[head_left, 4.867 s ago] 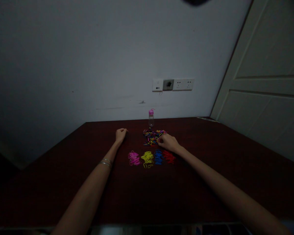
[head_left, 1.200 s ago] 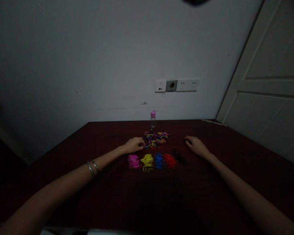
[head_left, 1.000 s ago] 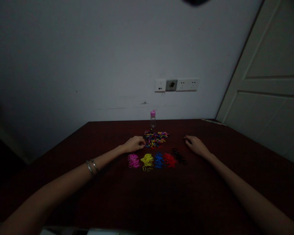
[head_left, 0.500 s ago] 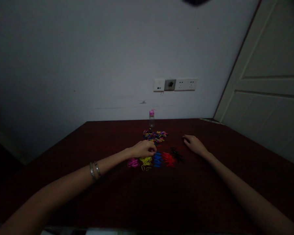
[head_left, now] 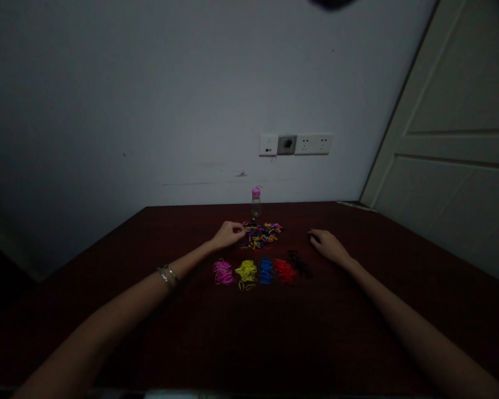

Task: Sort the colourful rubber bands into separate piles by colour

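Note:
My left hand [head_left: 229,234] is at the left edge of a mixed pile of small coloured rubber bands [head_left: 264,235], thumb and fingers pinched together. Whatever may be between those fingertips is too small to make out. Nearer to me lies a row of sorted bands: a pink heap [head_left: 223,272], a yellow heap [head_left: 247,271], a blue heap [head_left: 266,271], a red heap [head_left: 284,271] and a black heap [head_left: 300,264]. To the right of the mixed pile, my right hand [head_left: 327,245] rests on the table with its fingers loosely stretched, holding nothing visible.
Behind the mixed pile stands a clear bottle [head_left: 256,207] with a pink lid. The dark red table [head_left: 249,338] reaches back to a pale wall [head_left: 183,111] with sockets [head_left: 314,144]. A white panelled door [head_left: 449,133] is on the right.
My left hand has moved back and left, from above the yellow and blue heaps to the mixed pile, uncovering the sorted heaps. My right hand stays in place.

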The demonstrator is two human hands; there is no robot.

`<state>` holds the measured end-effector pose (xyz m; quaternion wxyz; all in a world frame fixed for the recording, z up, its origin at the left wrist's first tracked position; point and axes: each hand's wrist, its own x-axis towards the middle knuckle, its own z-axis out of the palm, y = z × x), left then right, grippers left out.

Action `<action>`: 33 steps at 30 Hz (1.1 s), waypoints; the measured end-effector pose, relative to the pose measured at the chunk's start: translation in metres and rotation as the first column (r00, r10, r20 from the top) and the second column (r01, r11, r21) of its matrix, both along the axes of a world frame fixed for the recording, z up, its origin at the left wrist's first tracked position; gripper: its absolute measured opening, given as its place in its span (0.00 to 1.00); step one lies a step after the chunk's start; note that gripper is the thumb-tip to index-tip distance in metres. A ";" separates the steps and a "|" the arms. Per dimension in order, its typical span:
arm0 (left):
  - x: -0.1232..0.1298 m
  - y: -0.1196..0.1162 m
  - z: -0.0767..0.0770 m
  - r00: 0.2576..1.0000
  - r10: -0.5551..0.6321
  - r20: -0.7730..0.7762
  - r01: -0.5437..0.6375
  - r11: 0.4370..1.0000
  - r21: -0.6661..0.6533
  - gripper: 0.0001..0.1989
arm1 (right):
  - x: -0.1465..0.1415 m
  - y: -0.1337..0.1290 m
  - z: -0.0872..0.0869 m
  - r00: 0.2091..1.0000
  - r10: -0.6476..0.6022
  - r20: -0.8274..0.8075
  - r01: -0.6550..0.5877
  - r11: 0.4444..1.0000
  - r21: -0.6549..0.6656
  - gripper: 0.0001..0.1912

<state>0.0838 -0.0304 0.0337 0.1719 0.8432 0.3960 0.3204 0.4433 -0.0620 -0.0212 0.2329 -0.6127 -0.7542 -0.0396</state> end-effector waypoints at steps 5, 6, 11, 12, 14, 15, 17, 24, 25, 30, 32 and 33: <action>-0.039 0.043 -0.012 0.906 0.355 0.230 -0.351 0.935 -0.061 0.17 | -0.001 -0.001 0.002 1.000 0.002 0.008 -0.002 1.000 -0.012 0.19; -0.045 0.048 -0.016 0.868 0.414 0.275 -0.402 0.910 -0.100 0.17 | -0.001 -0.002 0.002 1.000 0.002 0.006 -0.002 1.000 -0.010 0.19; -0.063 0.064 -0.031 0.747 0.553 0.369 -0.508 0.833 -0.220 0.14 | -0.001 -0.002 0.002 1.000 -0.003 -0.009 0.003 1.000 0.001 0.18; -0.064 0.066 -0.033 0.741 0.556 0.377 -0.507 0.831 -0.229 0.14 | -0.001 -0.001 0.001 1.000 0.000 -0.009 0.000 1.000 0.000 0.18; -0.065 0.069 -0.036 0.738 0.545 0.398 -0.489 0.839 -0.240 0.15 | 0.000 0.000 0.000 1.000 0.002 -0.009 -0.002 1.000 -0.006 0.18; -0.065 0.070 -0.038 0.736 0.537 0.411 -0.479 0.843 -0.244 0.15 | 0.000 0.000 0.000 1.000 0.000 -0.007 0.000 1.000 -0.010 0.19; -0.067 0.070 -0.039 0.727 0.533 0.433 -0.466 0.846 -0.258 0.16 | 0.000 0.000 0.000 1.000 -0.010 0.001 0.010 1.000 -0.015 0.19; -0.071 0.068 -0.039 0.696 0.525 0.489 -0.422 0.851 -0.312 0.17 | -0.001 -0.002 0.001 1.000 -0.009 0.002 0.009 1.000 -0.015 0.19; -0.071 0.068 -0.039 0.692 0.523 0.498 -0.419 0.852 -0.314 0.17 | -0.001 -0.002 0.001 1.000 -0.009 0.001 0.009 1.000 -0.016 0.19; -0.069 0.068 -0.038 0.678 0.534 0.504 -0.425 0.845 -0.325 0.17 | 0.001 0.000 0.004 1.000 0.012 -0.012 -0.012 1.000 -0.027 0.19; -0.068 0.067 -0.038 0.678 0.540 0.498 -0.431 0.841 -0.326 0.18 | -0.001 -0.001 0.009 0.998 0.046 -0.042 -0.048 0.998 -0.031 0.18; -0.068 0.067 -0.038 0.680 0.539 0.497 -0.431 0.842 -0.324 0.18 | -0.003 -0.002 0.013 0.996 0.073 -0.059 -0.075 0.997 -0.031 0.17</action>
